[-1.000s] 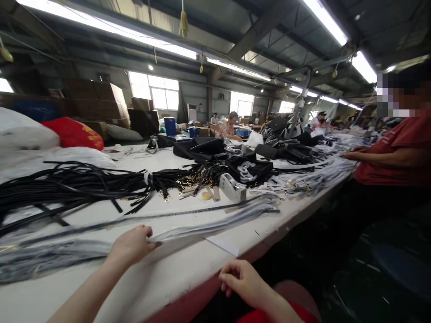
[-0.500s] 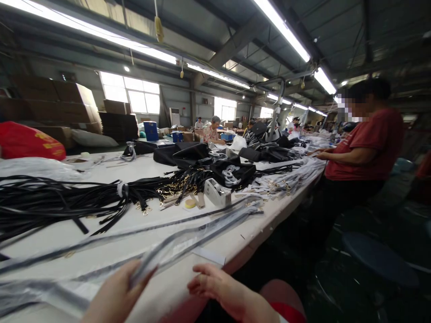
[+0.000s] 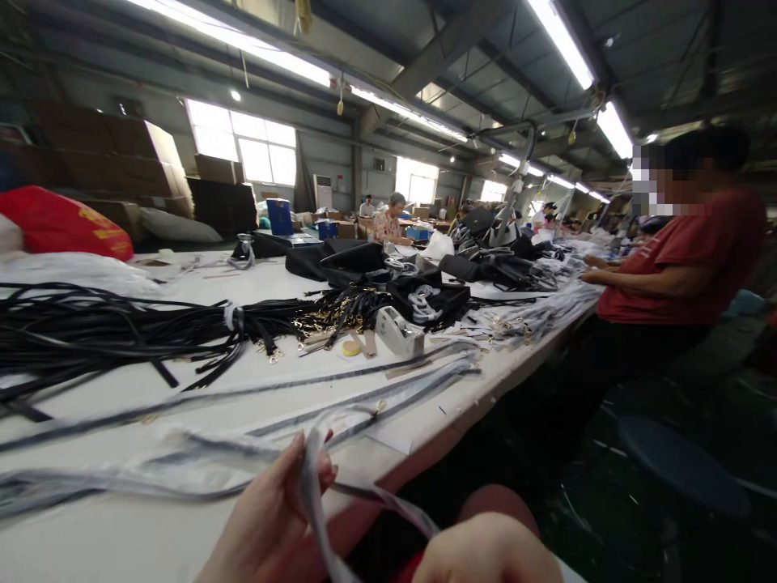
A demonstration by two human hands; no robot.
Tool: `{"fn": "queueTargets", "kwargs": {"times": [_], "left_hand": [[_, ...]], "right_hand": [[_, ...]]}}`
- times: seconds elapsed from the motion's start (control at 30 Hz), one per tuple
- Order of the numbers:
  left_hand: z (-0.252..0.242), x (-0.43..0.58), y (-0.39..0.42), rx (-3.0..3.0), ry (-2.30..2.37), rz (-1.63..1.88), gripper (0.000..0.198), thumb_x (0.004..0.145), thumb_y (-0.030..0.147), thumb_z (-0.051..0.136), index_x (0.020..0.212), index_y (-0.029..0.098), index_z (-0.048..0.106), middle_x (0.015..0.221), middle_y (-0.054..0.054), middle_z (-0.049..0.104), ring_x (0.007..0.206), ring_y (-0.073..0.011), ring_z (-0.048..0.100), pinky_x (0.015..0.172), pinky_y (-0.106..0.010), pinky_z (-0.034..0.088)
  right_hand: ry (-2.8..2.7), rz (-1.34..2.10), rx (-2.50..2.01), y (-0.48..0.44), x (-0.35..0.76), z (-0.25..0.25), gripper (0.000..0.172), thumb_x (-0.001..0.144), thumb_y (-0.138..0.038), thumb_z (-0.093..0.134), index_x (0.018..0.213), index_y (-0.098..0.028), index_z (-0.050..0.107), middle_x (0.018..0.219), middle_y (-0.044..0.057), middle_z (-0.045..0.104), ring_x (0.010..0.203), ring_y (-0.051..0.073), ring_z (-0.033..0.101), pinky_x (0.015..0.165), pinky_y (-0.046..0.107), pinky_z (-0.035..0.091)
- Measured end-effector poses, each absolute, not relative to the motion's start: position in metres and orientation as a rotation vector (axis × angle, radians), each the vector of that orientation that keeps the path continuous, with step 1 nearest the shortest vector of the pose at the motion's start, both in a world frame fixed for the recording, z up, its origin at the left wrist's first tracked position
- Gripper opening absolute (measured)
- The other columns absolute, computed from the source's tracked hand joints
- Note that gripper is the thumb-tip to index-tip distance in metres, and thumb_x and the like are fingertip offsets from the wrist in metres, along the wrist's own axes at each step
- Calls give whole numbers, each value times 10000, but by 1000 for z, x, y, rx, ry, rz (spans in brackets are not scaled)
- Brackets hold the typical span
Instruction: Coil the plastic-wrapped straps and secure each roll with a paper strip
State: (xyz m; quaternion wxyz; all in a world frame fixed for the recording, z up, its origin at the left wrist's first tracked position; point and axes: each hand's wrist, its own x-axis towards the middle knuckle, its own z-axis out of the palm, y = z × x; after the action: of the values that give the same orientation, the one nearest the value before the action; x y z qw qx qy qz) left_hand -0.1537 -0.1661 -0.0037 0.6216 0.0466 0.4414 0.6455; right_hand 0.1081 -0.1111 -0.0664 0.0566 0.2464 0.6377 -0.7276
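My left hand [image 3: 267,506] is closed around a dark strap in a clear plastic sleeve [image 3: 311,478], which bends in a loop over the fingers at the table's front edge. Lower right, my right hand [image 3: 489,552] is curled, its fingers mostly hidden; a stretch of the sleeved strap runs from the left hand into it. A gold clasp [image 3: 380,406] shows near the loop. More sleeved straps [image 3: 200,394] lie across the white table [image 3: 151,542]. Behind them is a bundle of black straps [image 3: 121,328], tied with a white band, with gold clasps at its right end.
A tape dispenser [image 3: 399,332] and a yellow tape roll [image 3: 350,348] stand mid-table. Black bags [image 3: 340,261] are piled behind. At right a co-worker in a red shirt [image 3: 685,259] stands at the table edge, near a blue stool [image 3: 683,465]. A red bag [image 3: 66,223] sits far left.
My left hand has moved right and lifted the sleeved strap into a loop. The right hand, open before, has drawn down and right and is now curled on the strap. The view has shifted slightly.
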Motion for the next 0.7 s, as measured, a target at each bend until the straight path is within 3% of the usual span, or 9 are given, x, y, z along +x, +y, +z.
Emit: {"fn": "queueTargets", "kwargs": {"times": [0.1, 0.17, 0.27, 0.33, 0.37, 0.47, 0.53, 0.6, 0.7], "left_hand": [[-10, -156, -164, 222, 1049, 1589, 165, 825, 278, 616, 836, 125, 675, 543, -14, 595, 508, -123, 572, 542, -223, 510], [-20, -151, -167, 319, 1044, 1568, 257, 777, 357, 704, 887, 127, 672, 579, -16, 625, 534, -132, 587, 543, -222, 505], [-42, -127, -179, 499, 1048, 1455, 405, 727, 497, 748, 906, 146, 655, 637, -29, 668, 563, -147, 613, 556, -238, 502], [-60, -105, -188, 682, 1011, 1307, 522, 713, 647, 682, 840, 143, 632, 652, -70, 686, 582, -180, 636, 588, -283, 517], [-69, -94, -193, 754, 1016, 1250, 548, 747, 683, 617, 851, 145, 628, 674, -78, 692, 593, -183, 640, 598, -291, 516], [-93, -72, -205, 1019, 1064, 993, 540, 885, 628, 431, 904, 139, 661, 776, -98, 703, 682, -201, 652, 663, -320, 518], [-104, -69, -210, 1187, 1155, 843, 404, 858, 524, 541, 908, 148, 680, 887, -98, 712, 832, -233, 653, 795, -358, 507], [-112, -75, -212, 1214, 1224, 742, 281, 745, 413, 701, 881, 167, 695, 955, -82, 714, 950, -258, 627, 925, -390, 456], [-117, -92, -204, 968, 1236, 758, 328, 700, 428, 733, 896, 167, 693, 984, -85, 712, 995, -255, 615, 975, -405, 429]], "right_hand": [[1893, -2022, 956, -92, 124, -83, 389, 799, -543, 629, 664, -182, 674, 448, -38, 593, 288, 87, 453, 359, 182, 356], [2033, -1885, 1180, -84, 132, -84, 343, 832, -491, 596, 741, -175, 695, 549, -11, 665, 366, 103, 539, 426, 194, 428], [2423, -1992, 1286, -86, 128, -76, 319, 779, -412, 691, 1005, -189, 724, 1005, 75, 750, 893, 207, 700, 822, 297, 521], [2430, -2311, 1096, -97, 110, -68, 487, 787, -423, 699, 1220, -210, 643, 1244, 93, 667, 1185, 246, 589, 1026, 362, 415], [2344, -2450, 990, -103, 99, -66, 517, 810, -437, 681, 1270, -212, 606, 1272, 96, 648, 1223, 246, 562, 1053, 376, 390], [2108, -2635, 984, -126, 66, -66, 425, 834, -481, 668, 1140, -187, 644, 1063, 89, 715, 1033, 224, 649, 921, 339, 482], [2002, -2694, 1184, -135, 55, -72, 395, 819, -532, 673, 981, -173, 650, 789, 40, 706, 735, 171, 657, 688, 266, 515], [1943, -2732, 1305, -137, 56, -78, 400, 823, -564, 657, 887, -171, 627, 569, -24, 599, 494, 105, 520, 484, 200, 413], [2024, -2678, 1285, -128, 74, -80, 376, 858, -534, 638, 802, -162, 623, 449, -61, 466, 412, 63, 345, 409, 179, 262]]}}
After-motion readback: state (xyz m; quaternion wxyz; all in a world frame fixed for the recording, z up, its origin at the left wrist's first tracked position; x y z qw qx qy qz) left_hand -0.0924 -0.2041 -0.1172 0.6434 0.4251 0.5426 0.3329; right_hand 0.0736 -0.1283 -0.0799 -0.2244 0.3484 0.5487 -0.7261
